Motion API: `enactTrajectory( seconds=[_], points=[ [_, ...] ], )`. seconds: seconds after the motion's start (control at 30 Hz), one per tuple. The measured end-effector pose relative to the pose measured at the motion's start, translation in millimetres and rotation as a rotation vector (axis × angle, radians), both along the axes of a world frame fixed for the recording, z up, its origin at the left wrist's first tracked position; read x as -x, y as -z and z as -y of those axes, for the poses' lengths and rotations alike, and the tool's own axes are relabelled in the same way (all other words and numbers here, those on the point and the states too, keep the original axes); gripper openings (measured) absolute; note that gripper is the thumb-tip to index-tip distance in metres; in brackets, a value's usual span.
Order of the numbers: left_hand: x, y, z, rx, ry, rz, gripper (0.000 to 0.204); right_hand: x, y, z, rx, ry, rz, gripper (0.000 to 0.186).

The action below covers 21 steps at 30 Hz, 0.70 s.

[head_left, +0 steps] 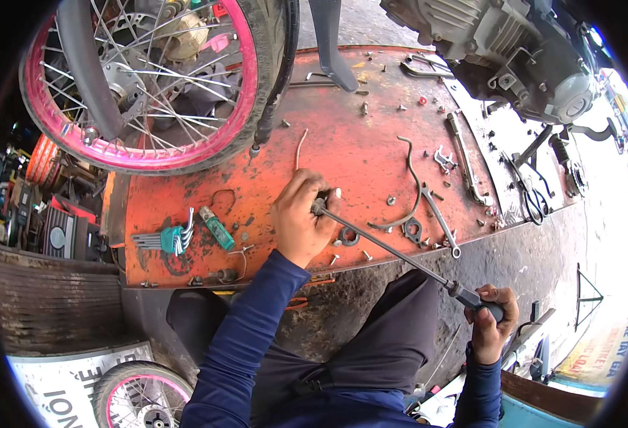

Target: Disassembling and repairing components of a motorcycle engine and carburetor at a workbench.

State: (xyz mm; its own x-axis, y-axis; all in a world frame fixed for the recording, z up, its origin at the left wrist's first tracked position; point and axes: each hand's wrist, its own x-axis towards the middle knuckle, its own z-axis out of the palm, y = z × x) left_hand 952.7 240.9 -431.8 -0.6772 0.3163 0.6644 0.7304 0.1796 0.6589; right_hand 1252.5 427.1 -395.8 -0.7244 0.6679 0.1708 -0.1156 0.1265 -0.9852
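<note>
A long screwdriver [392, 250] slants across the space over my lap. My right hand [493, 328] is wrapped round its dark handle at the lower right. Above the near edge of the red work platform [257, 189], my left hand [301, 220] grips a small dark metal part [319, 207], its exact kind hidden by the fingers. The screwdriver's tip meets that part. Beyond the left hand lies a thin bent wire [300, 148]. A combination wrench [440, 221] and a curved rod [412, 171] rest on the platform, right of the left hand.
At the upper left stands a pink-rimmed wheel [239, 107], and an engine [513, 64] hangs at the upper right. A hex key set [175, 239], a green box [216, 228], a socket wrench [465, 153] and several bolts lie on the platform. Another wheel [146, 396] is at the lower left.
</note>
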Motion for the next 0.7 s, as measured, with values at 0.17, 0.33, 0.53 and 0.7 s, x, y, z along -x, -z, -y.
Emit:
enactTrajectory(
  seconds=[0.17, 0.33, 0.53, 0.7],
  points=[
    [0.6, 1.0, -0.1, -0.021, 0.030, -0.013, 0.014, 2.6, -0.9, 1.1, -0.039, 0.012, 0.023, 0.049],
    [1.9, 3.0, -2.9, -0.029, 0.024, -0.040, 0.014, 0.3, -50.5, -2.1, 0.108, -0.027, 0.181, 0.044],
    [-0.9, 5.4, 0.6, 0.024, -0.006, -0.086, 0.010, 15.5, -120.8, -1.1, 0.148, -0.279, 0.513, 0.050],
    [-0.8, 9.2, 2.2, 0.033, -0.018, -0.100, 0.009, 33.0, -138.4, -9.4, 0.608, -0.480, 0.806, 0.047]
  ],
)
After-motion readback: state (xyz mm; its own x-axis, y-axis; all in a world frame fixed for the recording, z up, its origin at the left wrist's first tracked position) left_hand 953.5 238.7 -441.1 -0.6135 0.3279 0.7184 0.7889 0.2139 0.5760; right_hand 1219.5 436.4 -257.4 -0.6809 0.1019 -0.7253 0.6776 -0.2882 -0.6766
